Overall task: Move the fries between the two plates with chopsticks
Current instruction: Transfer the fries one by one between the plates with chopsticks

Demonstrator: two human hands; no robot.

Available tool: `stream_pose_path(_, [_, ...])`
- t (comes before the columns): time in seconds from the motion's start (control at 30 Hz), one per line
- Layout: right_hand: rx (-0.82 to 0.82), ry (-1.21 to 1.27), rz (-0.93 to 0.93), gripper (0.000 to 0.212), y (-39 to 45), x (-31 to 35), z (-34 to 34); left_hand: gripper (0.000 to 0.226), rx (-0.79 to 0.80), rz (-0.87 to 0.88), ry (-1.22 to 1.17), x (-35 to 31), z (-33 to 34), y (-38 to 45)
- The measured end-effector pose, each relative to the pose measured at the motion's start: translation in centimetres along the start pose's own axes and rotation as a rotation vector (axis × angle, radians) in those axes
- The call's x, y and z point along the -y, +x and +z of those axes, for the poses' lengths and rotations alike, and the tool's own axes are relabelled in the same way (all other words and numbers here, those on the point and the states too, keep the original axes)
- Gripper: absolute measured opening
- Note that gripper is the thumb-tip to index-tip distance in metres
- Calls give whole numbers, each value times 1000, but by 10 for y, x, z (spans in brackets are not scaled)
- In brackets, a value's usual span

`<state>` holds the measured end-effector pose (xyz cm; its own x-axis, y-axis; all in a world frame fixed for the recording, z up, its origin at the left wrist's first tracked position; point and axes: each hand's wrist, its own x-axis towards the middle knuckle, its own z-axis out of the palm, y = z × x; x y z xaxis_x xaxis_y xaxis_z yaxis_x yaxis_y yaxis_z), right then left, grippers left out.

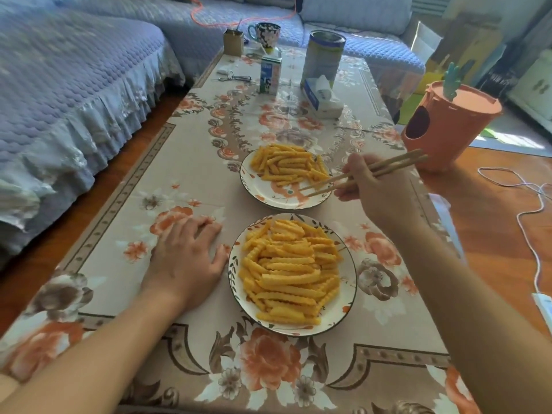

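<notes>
Two patterned white plates stand on the flowered tablecloth, one behind the other. The near plate (343,312) carries a large heap of crinkle-cut fries (289,270). The far plate (268,198) has a smaller pile of fries (286,167) on its back half. My right hand (376,189) grips a pair of wooden chopsticks (358,174); their tips reach over the far plate's right front rim, beside the fries, with nothing clearly between them. My left hand (185,258) rests flat on the cloth, left of the near plate, thumb close to its rim.
At the back of the table stand a milk carton (270,74), a tall tin (324,56), a tissue pack (322,98), a mug (265,34) and a small brown box (233,41). An orange bin (445,130) is on the right, a blue sofa (74,85) on the left. White cables (531,210) lie on the floor.
</notes>
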<state>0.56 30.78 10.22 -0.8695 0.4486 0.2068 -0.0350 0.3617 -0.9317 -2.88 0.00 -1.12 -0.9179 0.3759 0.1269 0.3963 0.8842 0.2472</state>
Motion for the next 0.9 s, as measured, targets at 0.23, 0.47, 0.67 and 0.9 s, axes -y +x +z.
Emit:
stream_pose_path(0.23, [-53, -83, -38, 28, 27, -10, 40, 51, 8, 5, 14, 2, 2, 1])
stream_pose_path(0.47, [-100, -130, -58, 28, 32, -8, 35, 51, 11, -2, 5, 2, 2, 0])
stream_pose_path(0.67, [-91, -104, -23, 27, 34, -8, 31, 52, 14, 1, 8, 2, 2, 1])
stream_pose_path(0.9, [-59, -146, -8, 30, 33, -11, 27, 55, 20, -5, -1, 2, 1, 1])
